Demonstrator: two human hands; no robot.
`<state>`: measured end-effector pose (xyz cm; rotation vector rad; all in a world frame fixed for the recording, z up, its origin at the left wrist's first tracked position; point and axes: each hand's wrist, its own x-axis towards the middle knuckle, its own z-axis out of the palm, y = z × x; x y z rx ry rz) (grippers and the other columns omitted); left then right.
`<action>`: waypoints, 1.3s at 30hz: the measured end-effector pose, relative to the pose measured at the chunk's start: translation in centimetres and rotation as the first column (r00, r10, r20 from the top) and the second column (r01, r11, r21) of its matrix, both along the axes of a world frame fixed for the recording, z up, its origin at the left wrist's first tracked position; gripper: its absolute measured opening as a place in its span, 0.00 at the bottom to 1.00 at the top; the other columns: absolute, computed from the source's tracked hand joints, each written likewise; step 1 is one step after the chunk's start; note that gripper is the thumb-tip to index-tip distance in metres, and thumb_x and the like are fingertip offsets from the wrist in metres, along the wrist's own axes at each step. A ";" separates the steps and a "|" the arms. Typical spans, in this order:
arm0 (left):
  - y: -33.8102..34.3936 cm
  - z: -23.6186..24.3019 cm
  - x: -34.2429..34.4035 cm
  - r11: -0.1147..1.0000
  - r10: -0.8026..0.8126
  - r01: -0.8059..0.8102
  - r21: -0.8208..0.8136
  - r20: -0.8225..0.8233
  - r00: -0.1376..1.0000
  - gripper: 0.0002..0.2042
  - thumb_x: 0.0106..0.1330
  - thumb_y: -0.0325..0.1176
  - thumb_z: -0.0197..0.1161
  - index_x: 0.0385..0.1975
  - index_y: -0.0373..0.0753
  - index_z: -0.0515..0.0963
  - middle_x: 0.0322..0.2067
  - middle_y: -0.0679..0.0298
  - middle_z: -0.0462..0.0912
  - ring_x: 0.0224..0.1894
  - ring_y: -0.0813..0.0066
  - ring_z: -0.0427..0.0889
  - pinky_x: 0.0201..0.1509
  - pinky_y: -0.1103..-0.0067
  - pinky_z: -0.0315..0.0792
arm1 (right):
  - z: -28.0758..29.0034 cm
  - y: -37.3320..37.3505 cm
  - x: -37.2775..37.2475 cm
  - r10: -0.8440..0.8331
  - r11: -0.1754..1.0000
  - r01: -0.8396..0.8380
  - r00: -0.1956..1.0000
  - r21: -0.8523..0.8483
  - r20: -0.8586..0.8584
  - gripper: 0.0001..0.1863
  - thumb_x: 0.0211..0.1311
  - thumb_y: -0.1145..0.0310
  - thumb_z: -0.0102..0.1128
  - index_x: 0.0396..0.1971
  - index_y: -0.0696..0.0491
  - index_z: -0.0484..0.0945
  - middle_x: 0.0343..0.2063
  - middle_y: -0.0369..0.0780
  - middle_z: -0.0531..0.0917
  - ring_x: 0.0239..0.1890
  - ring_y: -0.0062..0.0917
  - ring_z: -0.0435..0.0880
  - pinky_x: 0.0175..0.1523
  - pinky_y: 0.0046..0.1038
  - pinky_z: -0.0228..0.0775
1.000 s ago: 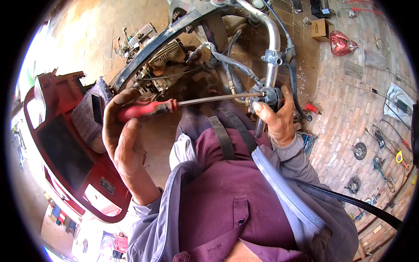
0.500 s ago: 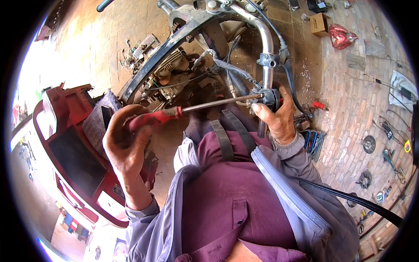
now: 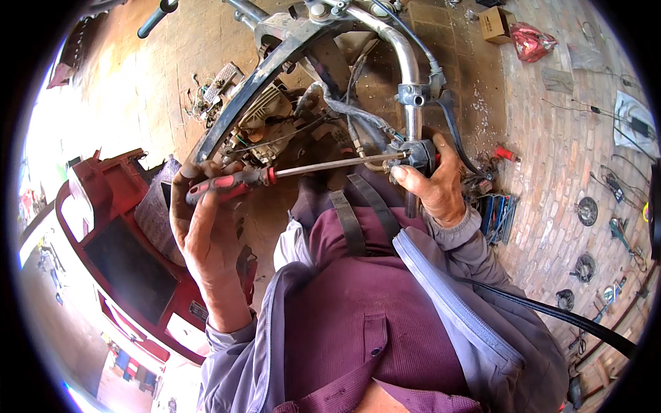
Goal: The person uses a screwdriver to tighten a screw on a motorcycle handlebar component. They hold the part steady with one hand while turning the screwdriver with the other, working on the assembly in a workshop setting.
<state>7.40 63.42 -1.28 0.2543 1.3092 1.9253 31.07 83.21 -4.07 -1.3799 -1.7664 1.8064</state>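
My left hand has its fingers and thumb round the red and black handle of a long screwdriver. The shaft runs to the right, and its tip meets a black switch housing on the chrome handlebar. My right hand grips that housing, thumb on the near side and fingers reaching behind it. Part of the housing is hidden by those fingers. A wrapped cable bundle leads up to the housing from the left, and a bent metal cable end sits beside the screwdriver tip.
A dark curved frame tube crosses above my left hand, with an engine behind it. Red bodywork stands at the left. On the brick floor at right lie a cardboard box, a red bag and several tools and parts.
My left hand's fingers have shifted and loosened somewhat round the screwdriver handle, which shows more plainly now. The screwdriver tip stays at the housing, and my right hand keeps its grip.
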 end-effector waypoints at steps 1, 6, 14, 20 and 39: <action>-0.2 -0.3 -0.1 1.000 0.011 -0.011 0.012 -0.013 1.000 0.16 0.72 0.29 0.51 0.57 0.32 0.66 0.51 0.52 0.75 0.53 0.58 0.80 0.51 0.67 0.80 | 0.4 0.0 -0.2 0.011 1.000 -0.011 1.000 0.010 -0.005 0.24 0.45 0.63 0.71 0.39 0.61 0.74 0.30 0.38 0.83 0.32 0.19 0.79 0.41 0.23 0.72; -0.6 0.3 -0.5 0.993 -0.068 0.057 -0.104 -0.102 0.992 0.16 0.72 0.39 0.55 0.50 0.33 0.69 0.45 0.55 0.78 0.45 0.70 0.80 0.42 0.75 0.79 | 0.5 -0.2 -0.3 -0.051 0.996 0.045 0.996 -0.071 -0.077 0.23 0.45 0.64 0.70 0.39 0.61 0.74 0.32 0.40 0.85 0.33 0.20 0.81 0.44 0.24 0.72; -1.3 0.3 -0.6 0.906 -0.108 -0.068 -0.418 -0.384 0.917 0.14 0.74 0.41 0.53 0.44 0.35 0.73 0.32 0.64 0.79 0.22 0.81 0.74 0.21 0.86 0.65 | 0.5 -0.1 -0.5 0.029 0.993 -0.025 0.999 0.116 -0.028 0.23 0.46 0.61 0.71 0.38 0.61 0.74 0.31 0.40 0.83 0.33 0.21 0.80 0.42 0.24 0.72; -0.2 1.8 0.1 0.929 -0.048 -0.062 -0.364 -0.285 0.957 0.11 0.72 0.39 0.57 0.41 0.35 0.73 0.33 0.65 0.80 0.18 0.85 0.71 0.20 0.89 0.61 | -0.3 -0.1 0.1 -0.007 1.000 0.007 1.000 0.023 -0.008 0.26 0.46 0.58 0.72 0.39 0.61 0.74 0.30 0.39 0.82 0.32 0.21 0.78 0.41 0.24 0.71; -0.6 1.0 -1.6 0.976 -0.211 0.195 -0.092 -0.223 0.952 0.12 0.68 0.32 0.60 0.45 0.32 0.71 0.40 0.57 0.81 0.34 0.79 0.78 0.33 0.84 0.72 | -0.5 0.2 -0.1 0.012 0.993 -0.003 0.997 0.114 -0.075 0.20 0.49 0.62 0.71 0.32 0.59 0.72 0.28 0.39 0.81 0.29 0.17 0.76 0.36 0.22 0.70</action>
